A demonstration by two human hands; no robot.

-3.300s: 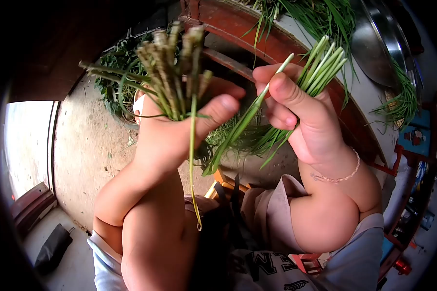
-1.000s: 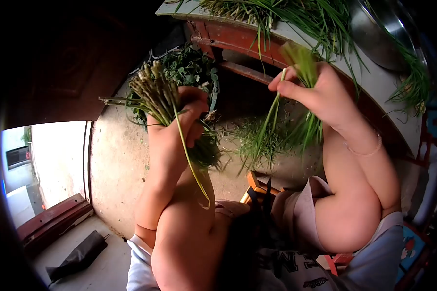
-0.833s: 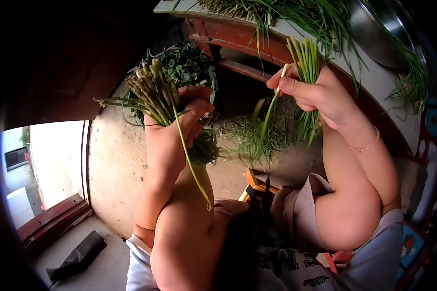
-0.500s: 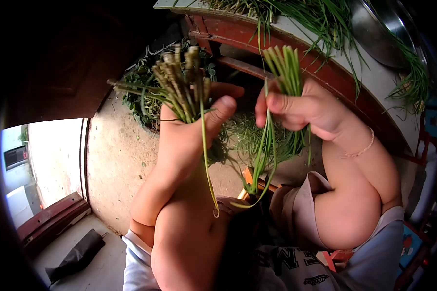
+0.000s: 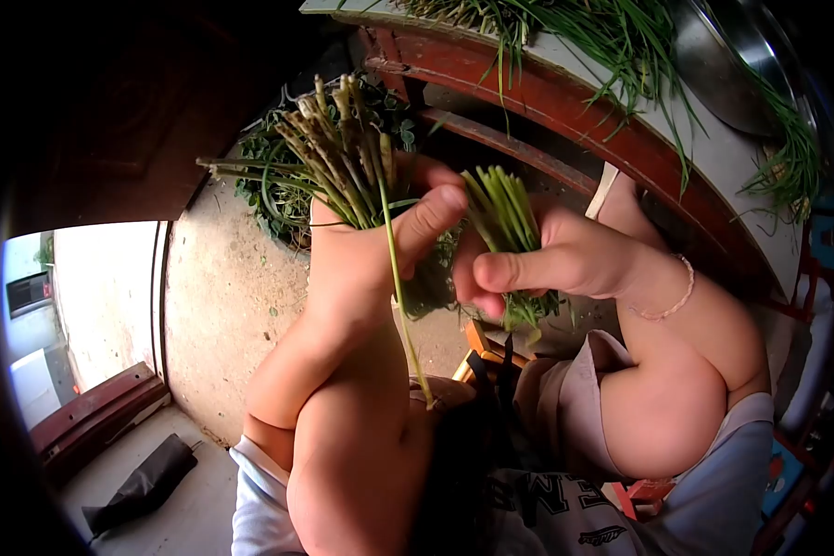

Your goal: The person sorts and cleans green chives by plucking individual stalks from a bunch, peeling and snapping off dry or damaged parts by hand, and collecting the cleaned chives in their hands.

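A thick bunch of garlic chive stalks [image 5: 338, 162], with pale brown cut ends pointing up, is gripped in my left hand [image 5: 366, 255]. Some of its stalks jut out to the left, and one long yellow-green strand [image 5: 400, 315] hangs down past my wrist. My right hand [image 5: 565, 252] is closed around a smaller, greener bunch of garlic chives [image 5: 502, 215]. Its cut ends face up and its leaves show below my fingers. The two hands are close together, my left thumb almost at the green bunch. My left fingers are mostly hidden behind the stalks.
More chives [image 5: 621, 46] lie along the white tabletop [image 5: 751, 199] and droop over its edge, beside a metal bowl [image 5: 727, 65]. Leafy greens [image 5: 273, 199] sit on the concrete floor [image 5: 222, 324] beyond my left hand. A dark folded object [image 5: 144, 482] lies lower left.
My right hand has moved left and down with its bunch, nearer my left hand. The loose leaves that dangled below it are no longer in sight. My left hand has barely shifted.
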